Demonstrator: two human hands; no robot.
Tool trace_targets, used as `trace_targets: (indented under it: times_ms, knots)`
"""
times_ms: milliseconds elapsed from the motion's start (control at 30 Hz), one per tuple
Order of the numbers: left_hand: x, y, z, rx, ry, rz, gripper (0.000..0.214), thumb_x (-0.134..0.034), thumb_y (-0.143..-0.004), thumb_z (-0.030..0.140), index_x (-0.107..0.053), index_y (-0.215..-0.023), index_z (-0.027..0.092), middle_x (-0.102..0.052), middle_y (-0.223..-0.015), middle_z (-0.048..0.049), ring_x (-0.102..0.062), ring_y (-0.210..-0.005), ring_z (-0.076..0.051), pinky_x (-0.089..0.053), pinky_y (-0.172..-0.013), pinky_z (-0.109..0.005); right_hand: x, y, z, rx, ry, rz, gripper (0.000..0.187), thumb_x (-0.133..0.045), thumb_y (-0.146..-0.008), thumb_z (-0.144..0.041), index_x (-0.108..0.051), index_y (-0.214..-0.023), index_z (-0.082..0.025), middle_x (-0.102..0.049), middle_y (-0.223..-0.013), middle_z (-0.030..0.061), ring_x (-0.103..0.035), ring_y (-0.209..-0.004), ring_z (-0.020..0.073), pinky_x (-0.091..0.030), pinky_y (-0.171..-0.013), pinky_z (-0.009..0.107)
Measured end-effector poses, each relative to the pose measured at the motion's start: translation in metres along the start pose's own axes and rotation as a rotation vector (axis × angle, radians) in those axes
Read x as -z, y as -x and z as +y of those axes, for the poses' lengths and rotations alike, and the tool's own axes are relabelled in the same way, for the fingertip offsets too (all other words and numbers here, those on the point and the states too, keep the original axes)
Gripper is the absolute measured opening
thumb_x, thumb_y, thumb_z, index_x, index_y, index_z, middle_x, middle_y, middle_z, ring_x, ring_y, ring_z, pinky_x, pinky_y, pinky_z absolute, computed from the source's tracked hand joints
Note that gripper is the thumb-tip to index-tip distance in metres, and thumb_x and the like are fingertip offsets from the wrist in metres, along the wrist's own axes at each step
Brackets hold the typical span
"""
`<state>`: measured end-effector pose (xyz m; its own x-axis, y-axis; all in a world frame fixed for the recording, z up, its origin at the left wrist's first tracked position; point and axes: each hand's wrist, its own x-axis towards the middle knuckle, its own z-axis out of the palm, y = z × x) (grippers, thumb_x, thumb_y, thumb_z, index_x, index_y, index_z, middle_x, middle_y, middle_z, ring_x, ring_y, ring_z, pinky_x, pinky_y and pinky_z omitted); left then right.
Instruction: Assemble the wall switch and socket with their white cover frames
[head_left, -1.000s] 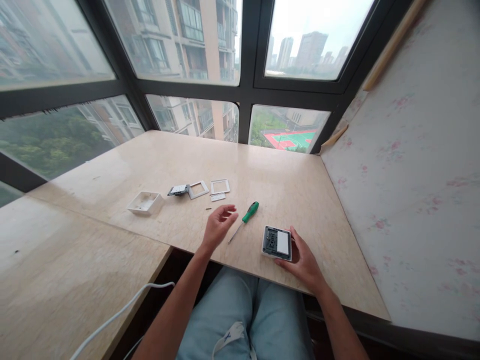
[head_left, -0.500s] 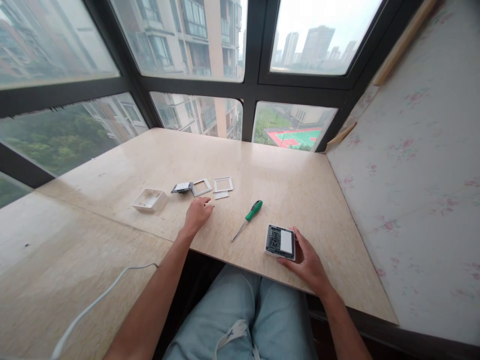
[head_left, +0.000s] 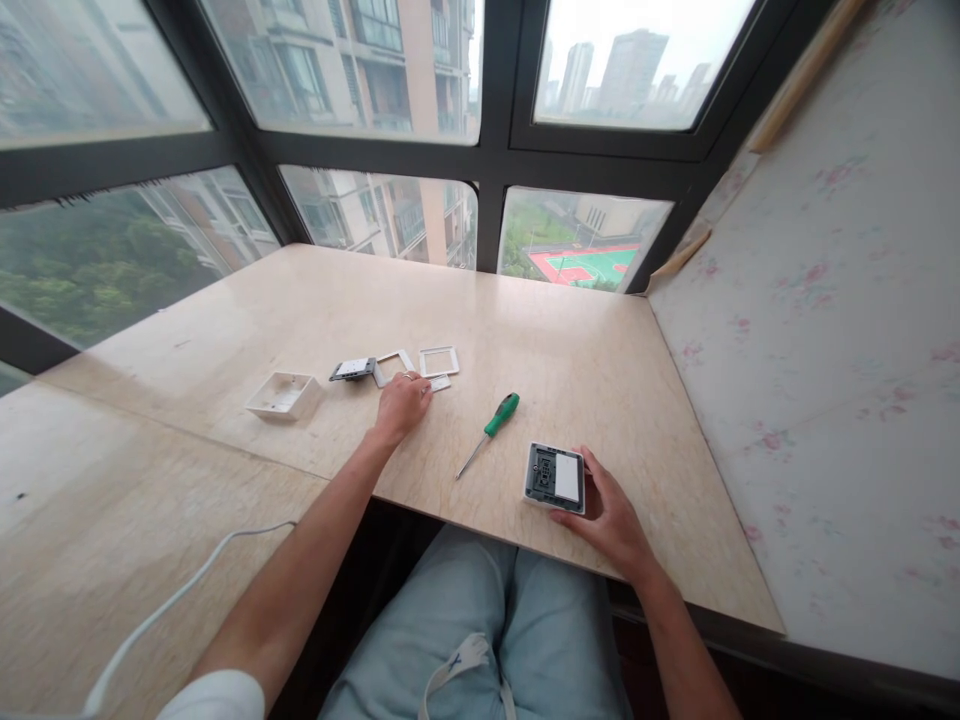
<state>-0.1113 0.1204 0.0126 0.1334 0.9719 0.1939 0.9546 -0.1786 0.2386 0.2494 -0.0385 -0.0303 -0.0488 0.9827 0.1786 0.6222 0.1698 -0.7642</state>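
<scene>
My right hand [head_left: 611, 520] grips a wall switch in a white mounting box [head_left: 555, 478] near the front edge of the tabletop. The switch lies face up, with dark grey and white parts. My left hand [head_left: 405, 408] has its fingers closed at the left end of a small white cover piece [head_left: 441, 382]; the fingertips partly hide that end. Just behind are two white frames, one square frame [head_left: 439, 361] and another frame [head_left: 391, 366] tilted beside it. A second switch module [head_left: 352, 369] lies to their left.
Between my hands lies a green-handled screwdriver [head_left: 501, 415], its tip toward me. Farther left stands an open white mounting box [head_left: 283, 396]. A white cable [head_left: 187, 585] runs over the left part of the tabletop [head_left: 570, 340]. Windows and a papered wall [head_left: 817, 330] border it.
My left hand has moved forward and a little right, reaching the small white cover piece. My right hand keeps its hold on the boxed switch. The whole view has shifted slightly.
</scene>
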Motion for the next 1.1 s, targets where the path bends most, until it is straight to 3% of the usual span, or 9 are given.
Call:
trace_targets:
  times_ms: [267,567,700,867,1033,1100]
  knots:
    - [0.004,-0.003,-0.001,-0.133,-0.097,-0.065,0.028,-0.047,-0.097,0.021,-0.073,-0.092,0.012,-0.072,-0.102,-0.0176,-0.067,-0.098,-0.03,-0.051,-0.086,-0.041,0.0,0.0,0.001,-0.005,-0.006,0.004,0.097,-0.082,-0.075,-0.049,-0.034,-0.156,-0.024,-0.051,-0.154,0.0149,-0.051,-0.139,0.0345,-0.04,-0.117,0.055]
    - [0.005,-0.002,-0.007,-0.211,-0.07,-0.061,0.024,-0.048,-0.096,0.019,-0.07,-0.088,0.014,-0.07,-0.102,-0.017,-0.065,-0.099,-0.03,-0.05,-0.087,-0.041,-0.001,0.002,0.003,0.016,-0.008,0.008,0.098,-0.082,-0.075,-0.049,-0.032,-0.157,-0.025,-0.051,-0.154,0.0142,-0.051,-0.138,0.0345,-0.04,-0.117,0.057]
    - [0.002,0.005,-0.007,-0.189,0.033,-0.024,0.024,-0.044,-0.098,0.021,-0.067,-0.092,0.014,-0.068,-0.11,-0.017,-0.065,-0.097,-0.029,-0.05,-0.088,-0.042,-0.001,0.001,0.003,0.015,-0.003,0.01,0.098,-0.082,-0.075,-0.049,-0.034,-0.156,-0.025,-0.052,-0.153,0.0147,-0.052,-0.138,0.0345,-0.041,-0.116,0.057]
    - [0.001,0.008,-0.01,-0.169,0.235,0.0,0.015,-0.051,-0.093,0.02,-0.062,-0.083,0.017,-0.065,-0.111,-0.0169,-0.062,-0.102,-0.031,-0.048,-0.094,-0.046,0.0,0.001,0.003,0.009,0.015,0.012,0.097,-0.082,-0.075,-0.05,-0.035,-0.156,-0.023,-0.053,-0.151,0.0153,-0.053,-0.137,0.035,-0.042,-0.116,0.057]
    - [-0.001,0.007,-0.013,-0.051,0.502,0.067,0.012,-0.05,-0.092,0.019,-0.052,-0.08,0.02,-0.062,-0.114,-0.017,-0.059,-0.112,-0.03,-0.046,-0.1,-0.049,0.0,0.001,0.003,0.017,0.022,0.008,0.097,-0.082,-0.075,-0.051,-0.035,-0.156,-0.023,-0.054,-0.151,0.0158,-0.054,-0.136,0.0352,-0.042,-0.115,0.057]
    - [0.0,0.009,-0.009,-0.004,0.63,0.054,0.013,-0.046,-0.095,0.023,-0.049,-0.083,0.02,-0.064,-0.113,-0.0156,-0.062,-0.108,-0.027,-0.051,-0.093,-0.047,0.0,0.001,0.004,0.025,0.025,0.006,0.097,-0.081,-0.076,-0.051,-0.035,-0.156,-0.023,-0.053,-0.151,0.0161,-0.054,-0.136,0.0352,-0.042,-0.115,0.057]
